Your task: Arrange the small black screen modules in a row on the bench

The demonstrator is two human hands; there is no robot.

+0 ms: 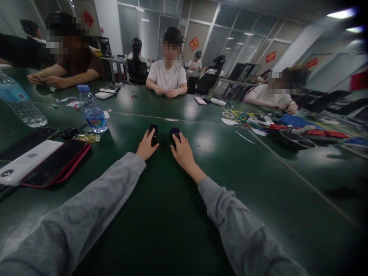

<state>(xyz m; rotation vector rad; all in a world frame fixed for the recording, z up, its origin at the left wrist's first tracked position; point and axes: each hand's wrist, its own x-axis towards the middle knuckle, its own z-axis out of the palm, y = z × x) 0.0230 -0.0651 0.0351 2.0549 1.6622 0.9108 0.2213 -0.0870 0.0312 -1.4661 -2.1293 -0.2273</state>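
On the dark green tabletop [178,214], two small black box-shaped devices stand side by side with a narrow gap between them. My left hand [147,145] grips the left black device [154,133], fingers along its left side and thumb at its near right. Around the right black device [174,132], which has a dark glossy face on top, my right hand [184,152] is placed with thumb at the left and fingers over the right side. The exact kind of either device is too small and dark to make out. Grey sleeves cover both forearms.
Phones [57,163], a white power bank [31,155] and water bottles [93,111] are on the left. A wrench [244,138] and a heap of cables [244,117] lie to the right. Across the table sits a person in a white shirt [167,76]; others sit at both sides.
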